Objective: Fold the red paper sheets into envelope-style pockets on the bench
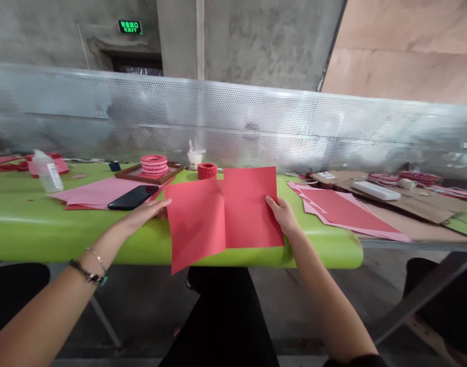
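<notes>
A sheet of red paper [252,209] with a fold down its middle is held up over the front edge of the green-covered table [325,250]. My left hand [159,208] pinches its left edge near the top corner, the thumb on the near side. At the right edge, my right hand [282,211] grips the sheet with the thumb in front and the other fingers hidden behind. The left half angles toward me, and its lower corner hangs past the table edge. Beside my left hand a black phone [133,198] lies on pink paper sheets [90,193].
Pink ring-shaped rolls [154,165] sit on a brown wooden frame [122,174], with a red roll [207,172] nearby. At left stands a clear bottle [48,172]. Red and pink sheets [348,209] and a white box [376,190] lie right. A perforated metal screen [225,117] rises behind.
</notes>
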Tool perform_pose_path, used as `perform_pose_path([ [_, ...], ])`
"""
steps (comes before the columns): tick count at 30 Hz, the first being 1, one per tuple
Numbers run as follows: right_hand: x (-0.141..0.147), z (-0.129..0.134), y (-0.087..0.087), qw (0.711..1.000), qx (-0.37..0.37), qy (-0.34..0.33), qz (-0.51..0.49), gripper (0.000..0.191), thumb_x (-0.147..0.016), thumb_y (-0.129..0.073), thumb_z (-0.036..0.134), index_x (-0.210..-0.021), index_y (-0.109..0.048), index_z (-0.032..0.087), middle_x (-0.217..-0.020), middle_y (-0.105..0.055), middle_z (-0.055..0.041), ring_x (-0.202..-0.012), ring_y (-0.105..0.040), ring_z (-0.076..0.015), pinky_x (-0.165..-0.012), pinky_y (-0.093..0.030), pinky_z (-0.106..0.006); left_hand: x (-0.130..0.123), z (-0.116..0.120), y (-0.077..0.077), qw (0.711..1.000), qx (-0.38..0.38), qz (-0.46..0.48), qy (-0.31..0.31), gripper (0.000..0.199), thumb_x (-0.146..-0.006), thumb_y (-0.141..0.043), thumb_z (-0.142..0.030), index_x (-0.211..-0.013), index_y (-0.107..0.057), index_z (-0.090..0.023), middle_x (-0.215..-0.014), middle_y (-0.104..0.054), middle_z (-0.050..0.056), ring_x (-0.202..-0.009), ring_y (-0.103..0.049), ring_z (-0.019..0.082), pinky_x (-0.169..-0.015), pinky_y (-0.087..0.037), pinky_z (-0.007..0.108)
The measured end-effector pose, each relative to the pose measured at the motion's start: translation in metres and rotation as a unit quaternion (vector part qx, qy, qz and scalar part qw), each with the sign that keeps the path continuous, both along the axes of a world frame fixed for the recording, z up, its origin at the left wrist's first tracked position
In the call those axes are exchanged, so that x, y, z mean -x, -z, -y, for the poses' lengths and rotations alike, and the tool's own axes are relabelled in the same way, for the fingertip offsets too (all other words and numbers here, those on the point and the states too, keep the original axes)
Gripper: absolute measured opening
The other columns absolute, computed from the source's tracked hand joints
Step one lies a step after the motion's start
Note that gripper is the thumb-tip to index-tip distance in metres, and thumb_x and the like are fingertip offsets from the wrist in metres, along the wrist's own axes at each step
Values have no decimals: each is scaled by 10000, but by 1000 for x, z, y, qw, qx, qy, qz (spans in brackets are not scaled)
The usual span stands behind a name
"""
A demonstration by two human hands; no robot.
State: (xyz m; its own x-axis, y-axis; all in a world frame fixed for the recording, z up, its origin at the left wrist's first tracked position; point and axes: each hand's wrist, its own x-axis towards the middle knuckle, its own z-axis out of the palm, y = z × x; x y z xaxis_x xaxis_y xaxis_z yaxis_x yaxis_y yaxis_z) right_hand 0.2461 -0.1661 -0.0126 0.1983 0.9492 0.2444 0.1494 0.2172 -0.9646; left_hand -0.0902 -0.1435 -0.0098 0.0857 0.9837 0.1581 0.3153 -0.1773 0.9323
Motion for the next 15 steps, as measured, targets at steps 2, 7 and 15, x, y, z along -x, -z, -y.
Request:
perform_pose_path([
  [2,1,-3,0,1000,-9,14,-14,242,-738,-556,422,-740,-612,186,-721,-702,-21,-652,-653,-194,-556,-511,-268,-4,0,-2,999,34,-2,15,407,-574,-662,-552,-800,-695,-215,-1002,-702,81,-1011,-609,292,-841,-489,331],
  [7,2,-5,1,999,-16,22,-38,225,-725,-562,405,-756,-620,189,-742,-709,-21,-693,-663,-203,-603,-521,-282,-27,-6,-3,996,84,14,-22,302,-658,-635,-510,-730,-710,-226,-938,-719,82,-950,-643,284,-782,-516,324],
  [15,0,-2,-1,996,-1,58,-72,224,-759,-523,384,-720,-617,185,-736,-712,-32,-728,-669,-215,-616,-528,-288,-34,-14,6,997,64,37,-25,374,-629,-653,-538,-759,-688,-189,-929,-718,111,-917,-658,287,-745,-531,320],
])
